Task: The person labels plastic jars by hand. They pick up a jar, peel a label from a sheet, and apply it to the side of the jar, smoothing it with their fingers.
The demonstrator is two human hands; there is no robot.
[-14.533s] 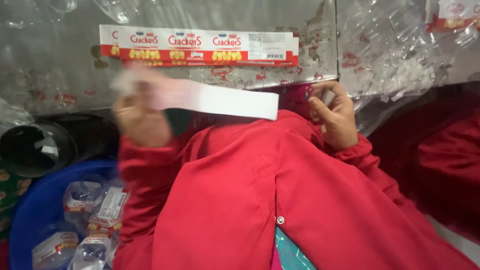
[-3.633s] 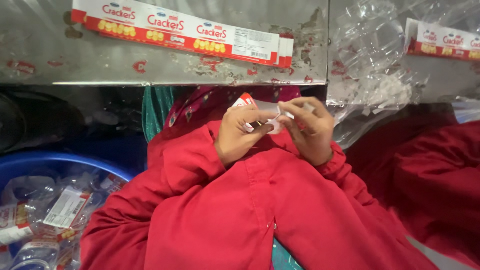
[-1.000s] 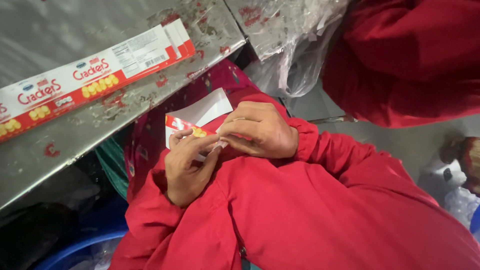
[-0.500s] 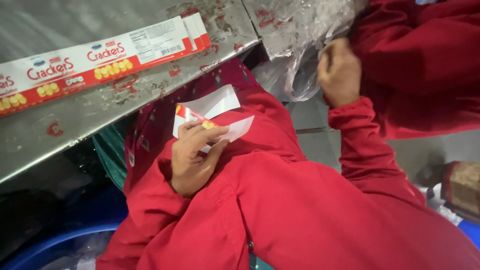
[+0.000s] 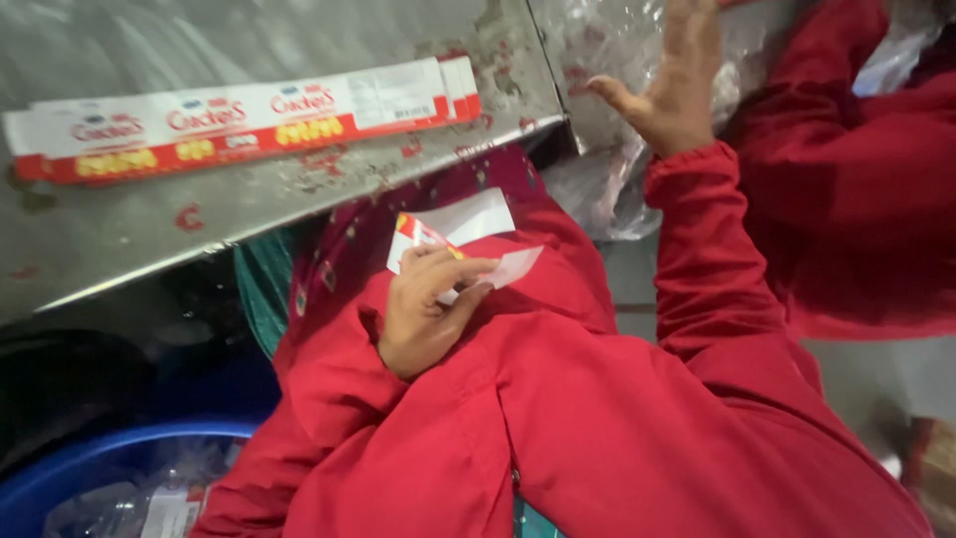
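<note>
The left hand (image 5: 423, 314) rested in the lap, fingers curled around a flattened white carton blank with a red-and-yellow end (image 5: 453, 234). The right hand (image 5: 669, 85) was raised with fingers spread, holding nothing, against crumpled clear plastic wrap (image 5: 597, 179) by the right edge of the steel table (image 5: 249, 209). A long flattened cracker carton (image 5: 239, 120) lay on that table, near its front edge.

Setting: a food-packing workplace. A worn, scratched metal bench (image 5: 299, 189) carries flattened red-and-white snack cartons (image 5: 249, 125), with crumpled clear plastic wrap (image 5: 597, 60) heaped alongside. Below the bench, a blue tub (image 5: 90, 468) holds wrapped packets; the people present wear red work coats.
</note>
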